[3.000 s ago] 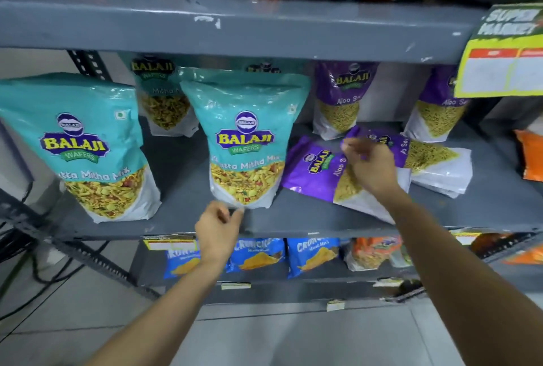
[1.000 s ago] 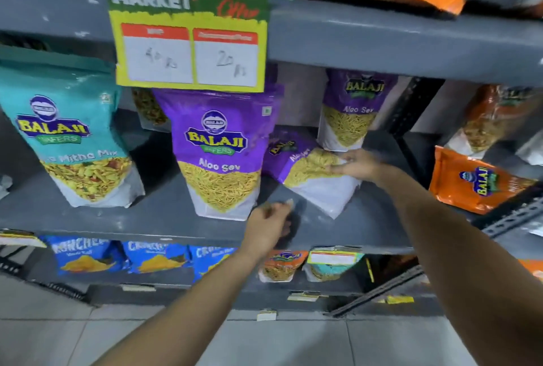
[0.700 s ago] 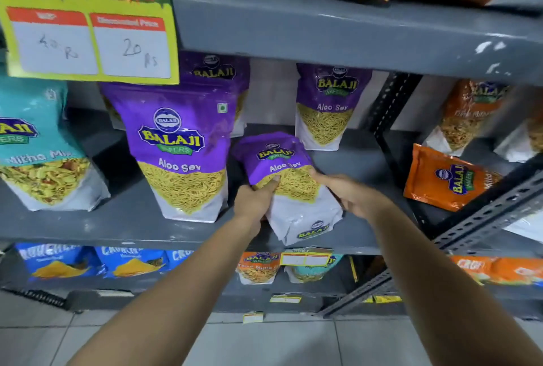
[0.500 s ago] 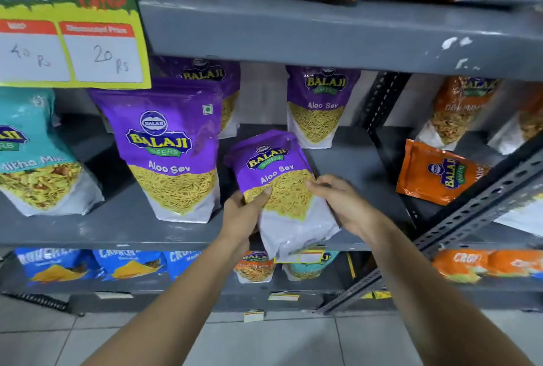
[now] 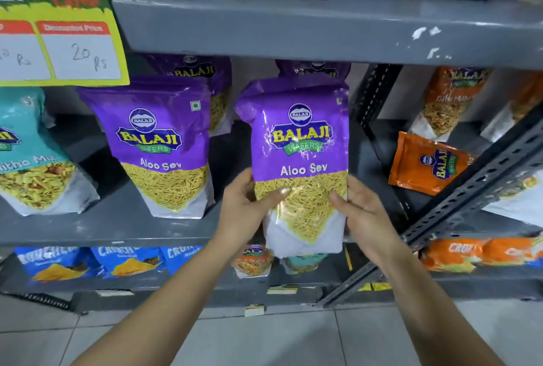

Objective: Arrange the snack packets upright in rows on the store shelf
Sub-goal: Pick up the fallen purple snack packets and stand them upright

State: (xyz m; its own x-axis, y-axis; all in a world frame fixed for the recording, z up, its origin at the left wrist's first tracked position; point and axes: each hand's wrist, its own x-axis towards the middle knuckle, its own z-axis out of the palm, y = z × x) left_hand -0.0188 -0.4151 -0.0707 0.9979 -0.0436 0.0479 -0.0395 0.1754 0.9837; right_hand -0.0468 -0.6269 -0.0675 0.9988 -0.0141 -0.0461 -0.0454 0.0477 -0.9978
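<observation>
Both hands hold a purple Aloo Sev packet [image 5: 299, 142] upright in front of the grey middle shelf [image 5: 111, 224]. My left hand [image 5: 246, 207] grips its lower left side and my right hand [image 5: 364, 213] its lower right side. The packet's white bottom hangs just past the shelf's front edge. A second purple Aloo Sev packet [image 5: 160, 148] stands upright on the shelf to its left. Two more purple packets [image 5: 202, 72] stand at the back, partly hidden. A teal Mitha Mix packet [image 5: 29, 160] stands at the far left.
A yellow-green price sign [image 5: 58, 28] hangs from the upper shelf [image 5: 293, 25]. A slanted grey metal bracket [image 5: 470, 189] crosses the right side. An orange packet [image 5: 429, 163] lies flat beyond it, with others upright behind. Blue and orange packets fill the lower shelf [image 5: 176, 280].
The purple packet lay tilted on the shelf a second ago; both hands took hold of it and raised it upright. The view shifted right along the shelf.
</observation>
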